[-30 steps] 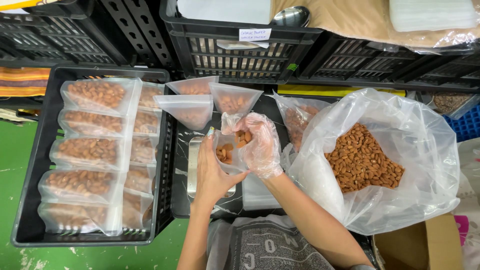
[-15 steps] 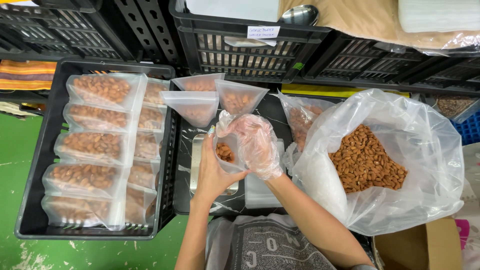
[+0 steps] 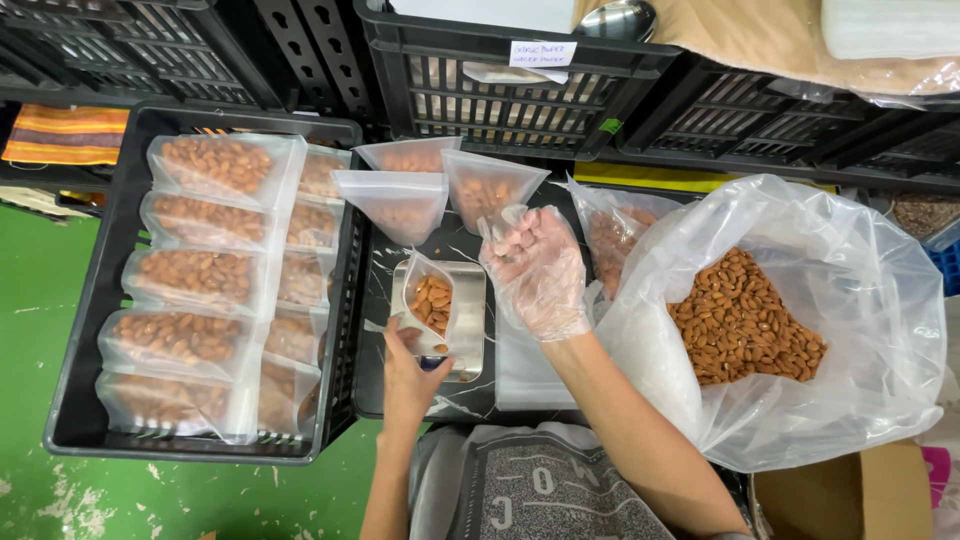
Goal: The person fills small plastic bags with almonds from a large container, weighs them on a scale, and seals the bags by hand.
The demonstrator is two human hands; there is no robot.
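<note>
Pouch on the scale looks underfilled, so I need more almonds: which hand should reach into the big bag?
Right, probably. The gloved right hand hangs free beside the big bag of almonds, while the bare left hand holds the pouch on the scale.

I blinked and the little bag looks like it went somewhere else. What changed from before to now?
The left hand lowered the small bag of almonds onto the metal tray; earlier both hands held it up. The gloved right hand let go and lifted away above it. The filled bags in the black crate and the big bag of almonds stayed put.
</note>
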